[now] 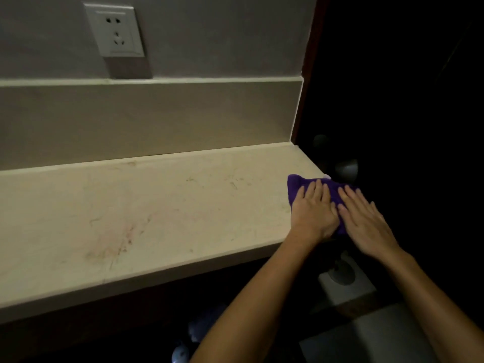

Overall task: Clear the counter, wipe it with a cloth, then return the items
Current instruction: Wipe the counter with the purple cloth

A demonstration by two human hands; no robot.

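Purple cloth at counter's right end, overhanging edge. Left hand and right hand flat on it, fingers extended, pressing not gripping; likely for wiping pressure. Counter bare, pale, reddish stains mid-left. Wall socket above backsplash. Room dark at right.

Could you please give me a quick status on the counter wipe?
Left hand and right hand flat on purple cloth. Cloth at counter's right end. Nothing in the way.
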